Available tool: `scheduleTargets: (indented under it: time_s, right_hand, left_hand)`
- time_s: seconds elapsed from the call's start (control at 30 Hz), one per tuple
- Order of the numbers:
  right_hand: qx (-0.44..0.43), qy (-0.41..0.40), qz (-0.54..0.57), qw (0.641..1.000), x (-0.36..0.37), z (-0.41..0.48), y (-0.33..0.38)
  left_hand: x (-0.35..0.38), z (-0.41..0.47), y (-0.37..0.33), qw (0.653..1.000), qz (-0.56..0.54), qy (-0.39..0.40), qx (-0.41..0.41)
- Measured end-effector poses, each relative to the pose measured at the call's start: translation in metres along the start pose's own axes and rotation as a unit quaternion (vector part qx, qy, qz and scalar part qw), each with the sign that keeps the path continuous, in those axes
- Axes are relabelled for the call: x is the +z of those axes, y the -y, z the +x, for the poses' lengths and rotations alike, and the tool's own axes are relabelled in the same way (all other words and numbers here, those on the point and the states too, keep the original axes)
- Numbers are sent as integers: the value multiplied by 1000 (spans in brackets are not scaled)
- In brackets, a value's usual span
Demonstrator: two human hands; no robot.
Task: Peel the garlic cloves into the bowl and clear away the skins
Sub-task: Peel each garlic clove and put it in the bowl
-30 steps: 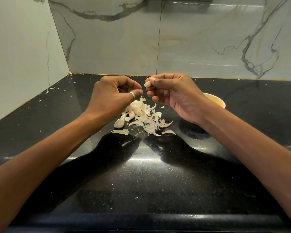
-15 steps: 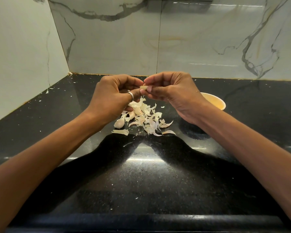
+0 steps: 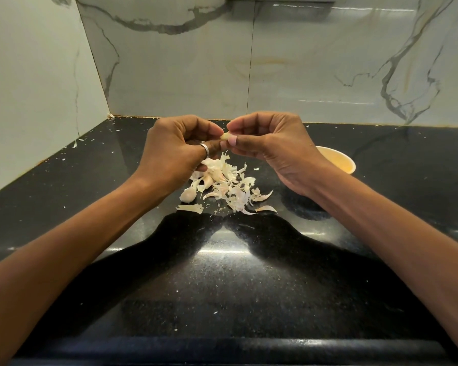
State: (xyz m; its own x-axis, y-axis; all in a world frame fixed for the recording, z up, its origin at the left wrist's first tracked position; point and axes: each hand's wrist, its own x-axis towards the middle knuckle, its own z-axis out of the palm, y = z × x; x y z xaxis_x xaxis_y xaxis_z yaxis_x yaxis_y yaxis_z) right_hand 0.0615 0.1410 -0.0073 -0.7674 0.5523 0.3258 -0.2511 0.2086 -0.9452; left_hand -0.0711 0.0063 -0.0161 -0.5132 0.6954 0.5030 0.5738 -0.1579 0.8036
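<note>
Garlic clove (image 3: 225, 136), 1 only, is pinched between left hand (image 3: 175, 151) and right hand (image 3: 270, 149); skins (image 3: 230, 186) lie just below the grip (bowl (image 3: 351, 165) to its right).

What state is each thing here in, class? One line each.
Small pale garlic clove, pinched between both hands.
Left hand, pinching the clove.
Right hand, pinching the clove.
Papery white garlic skins, heaped loose on counter.
Whitish unpeeled clove, lying beside the heap.
Round yellow bowl, upright, partly hidden behind right hand.
Glossy black stone counter, flecked with skin bits.
</note>
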Motion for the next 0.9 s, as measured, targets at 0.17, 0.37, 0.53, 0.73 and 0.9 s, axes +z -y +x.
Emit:
scheduleTargets:
  time_s: [0.17,0.37,0.53,0.73,0.9]
  right_hand:
    - [-37,-16,-31,999,-3,2,-3]
    - [-60,-16,-48,997,-3,1,-5]
    - [-71,-14,-49,996,-2,2,-7]
    - [-59,-10,-29,998,2,-1,-8]
    - [-29,15,23,999,6,-2,-10]
  left_hand:
    - [1,2,4,1000,20,4,3]
    - [1,0,-1,1000,14,2,8]
    - [1,0,1,999,41,-19,20]
    - [2,-1,0,998,56,-25,32]
    - [0,-1,2,992,108,-33,54]
